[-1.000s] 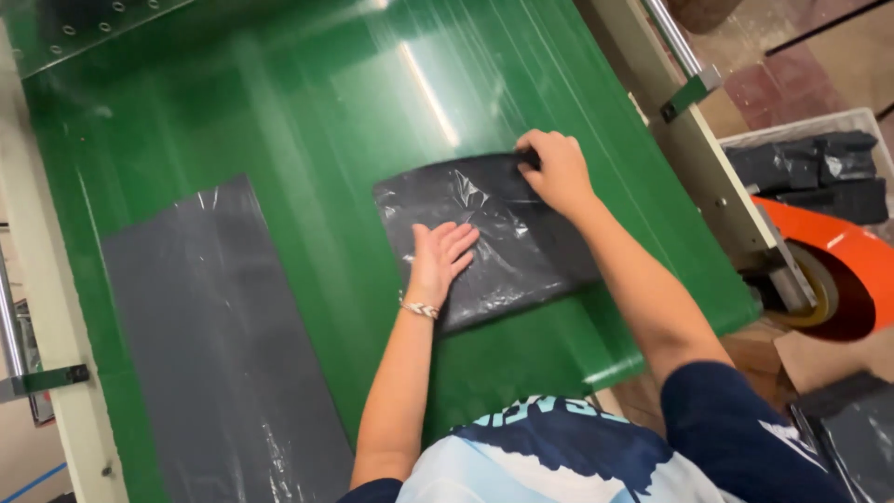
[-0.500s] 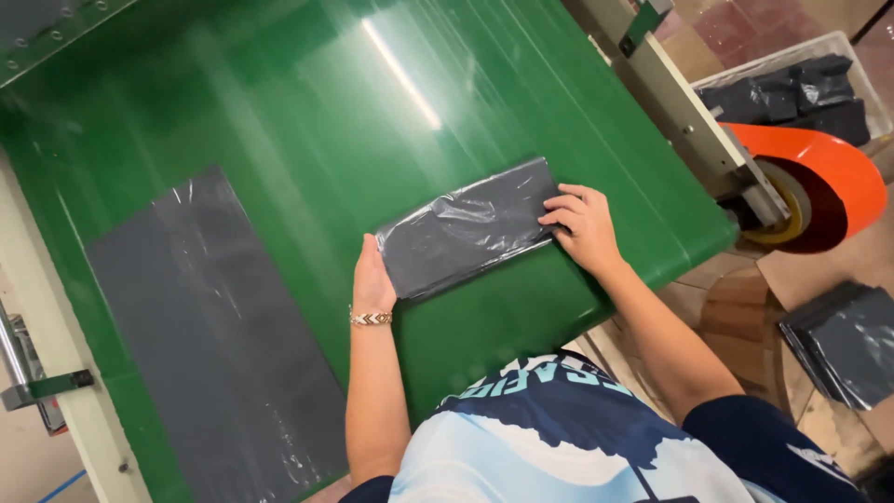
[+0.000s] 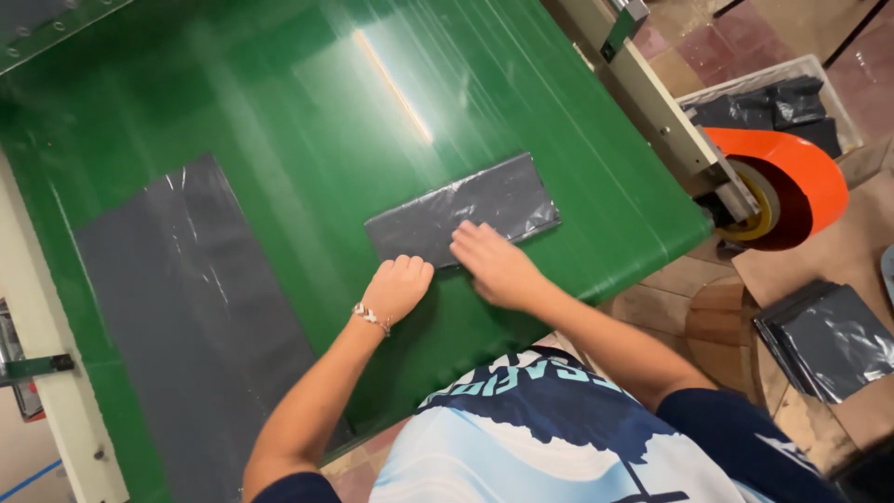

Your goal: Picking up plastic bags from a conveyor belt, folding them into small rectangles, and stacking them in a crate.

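Seen from above, nearest the viewer: the person's left hand point(image 3: 399, 287), a thin bracelet point(image 3: 371, 317) at its wrist, rests loosely curled with its knuckles against the near long edge of a folded grey plastic bag point(image 3: 463, 222); it grasps nothing. Just beside it, the right hand point(image 3: 494, 263) lies palm down, fingers spread flat across the same near edge, pressing but not gripping. The bag lies as a narrow, slightly tilted rectangle on the green bench point(image 3: 279, 112), close to its near right corner.

To the left, well apart from the hands, a long unfolded grey bag point(image 3: 191, 326) lies flat on the same surface. Beyond the bench's right rail point(image 3: 652, 102) stand an orange roll point(image 3: 782, 186), a tray of dark folded bags point(image 3: 773, 102) and, lower right, a stack of folded bags point(image 3: 829, 340).

Judgement: the fold is best set by keeping both palms low and sweeping outward along the crease, so trapped air leaves and the slick film does not spring open or skid on the smooth bench.
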